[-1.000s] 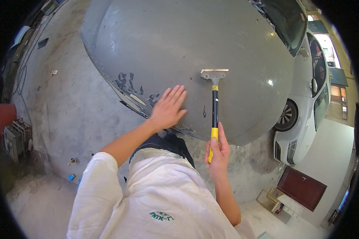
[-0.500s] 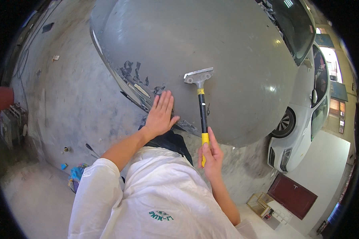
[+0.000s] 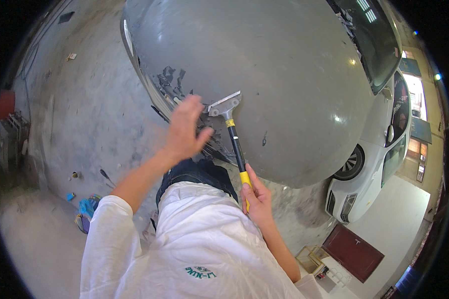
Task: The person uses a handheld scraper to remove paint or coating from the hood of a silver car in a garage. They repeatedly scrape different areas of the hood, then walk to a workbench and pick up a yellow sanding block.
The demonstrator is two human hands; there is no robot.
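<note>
A person leans over a grey car bonnet (image 3: 284, 74). Their right hand (image 3: 257, 197) has fingers curled tight round the yellow grip of a long scraper (image 3: 233, 133), blade resting on the bonnet beyond the fingertips. The left hand (image 3: 184, 130) (blurred) has fingers loosely spread, just beside the blade, near peeled paint flakes (image 3: 168, 82).
</note>
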